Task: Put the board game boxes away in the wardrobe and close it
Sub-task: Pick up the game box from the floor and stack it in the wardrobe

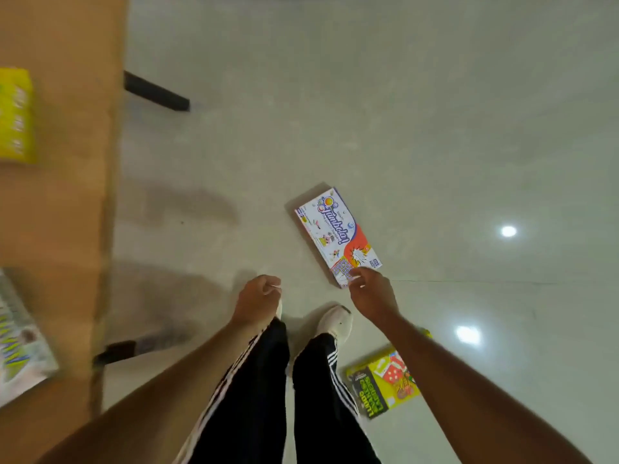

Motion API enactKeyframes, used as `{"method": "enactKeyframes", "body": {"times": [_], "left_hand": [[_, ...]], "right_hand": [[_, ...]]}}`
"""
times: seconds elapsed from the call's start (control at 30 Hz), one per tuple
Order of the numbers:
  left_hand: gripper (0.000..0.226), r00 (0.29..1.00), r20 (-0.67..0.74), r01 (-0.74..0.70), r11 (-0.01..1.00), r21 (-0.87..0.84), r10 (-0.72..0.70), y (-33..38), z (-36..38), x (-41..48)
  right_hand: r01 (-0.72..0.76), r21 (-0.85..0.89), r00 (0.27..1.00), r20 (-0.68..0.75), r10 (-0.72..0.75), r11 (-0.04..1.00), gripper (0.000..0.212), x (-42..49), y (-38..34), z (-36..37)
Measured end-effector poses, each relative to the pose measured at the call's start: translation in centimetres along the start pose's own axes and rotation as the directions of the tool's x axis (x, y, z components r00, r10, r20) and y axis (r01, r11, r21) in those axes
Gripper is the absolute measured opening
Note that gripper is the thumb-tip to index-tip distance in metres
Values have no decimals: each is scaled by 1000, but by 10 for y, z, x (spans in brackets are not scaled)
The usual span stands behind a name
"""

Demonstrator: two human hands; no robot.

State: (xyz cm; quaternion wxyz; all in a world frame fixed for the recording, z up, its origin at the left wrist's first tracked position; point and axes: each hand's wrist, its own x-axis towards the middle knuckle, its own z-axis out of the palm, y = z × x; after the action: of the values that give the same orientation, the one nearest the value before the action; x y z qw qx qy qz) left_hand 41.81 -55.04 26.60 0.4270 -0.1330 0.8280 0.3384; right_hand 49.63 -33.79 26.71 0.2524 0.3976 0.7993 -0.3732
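My right hand [370, 289] reached down with its fingers loosely curled and part open, the fingertips at the near corner of the white and red Tambola box [340, 234]; whether they touched the box or only hovered above it I cannot tell, and nothing was gripped. My left hand [259, 296] hung lower and closer to my body, curled into a loose fist with nothing visible in it. The Tambola box lay flat on the pale glossy floor [435, 128], face up and turned at a slant, just ahead of my white shoe [335, 321]. My legs, in black track pants [261, 396] with white side stripes, stood between the two arms. Beside my right leg, partly hidden under my right forearm, a yellow and green Ludo and Snakes and Ladders box [385, 383] lay flat on the floor, well apart from the Tambola box. To my left stood the wooden desk [67, 212], its long edge running alongside me. Near its far left edge lay a yellow box [15, 115], cut off by the frame and blurred. Near its near left corner lay a pale game box [23, 343] with yellow and green lettering, too smeared to read. Dark desk legs [155, 92] showed beneath the long edge.
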Motion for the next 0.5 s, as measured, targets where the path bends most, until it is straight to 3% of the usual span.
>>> {"method": "enactKeyframes", "body": {"times": [0.13,0.23,0.33,0.4,0.5], "left_hand": [[22,991,63,126,990,-61,-122,-22,79,111],[26,991,39,134,980,-145,-130,-30,140,187],[31,993,43,117,964,-241,-110,-23,185,239],[32,987,88,159,921,-355,-137,-11,201,260],[37,940,211,340,800,-495,-268,-4,201,277]], "right_hand": [[-26,-42,999,35,27,999,37,128,28,40],[-5,-115,999,-47,-1,993,49,212,53,74],[-98,-152,989,-127,78,984,62,275,72,97],[-130,-153,989,-93,116,980,60,304,84,106],[-125,-122,992,-43,120,985,52,326,95,115]]}}
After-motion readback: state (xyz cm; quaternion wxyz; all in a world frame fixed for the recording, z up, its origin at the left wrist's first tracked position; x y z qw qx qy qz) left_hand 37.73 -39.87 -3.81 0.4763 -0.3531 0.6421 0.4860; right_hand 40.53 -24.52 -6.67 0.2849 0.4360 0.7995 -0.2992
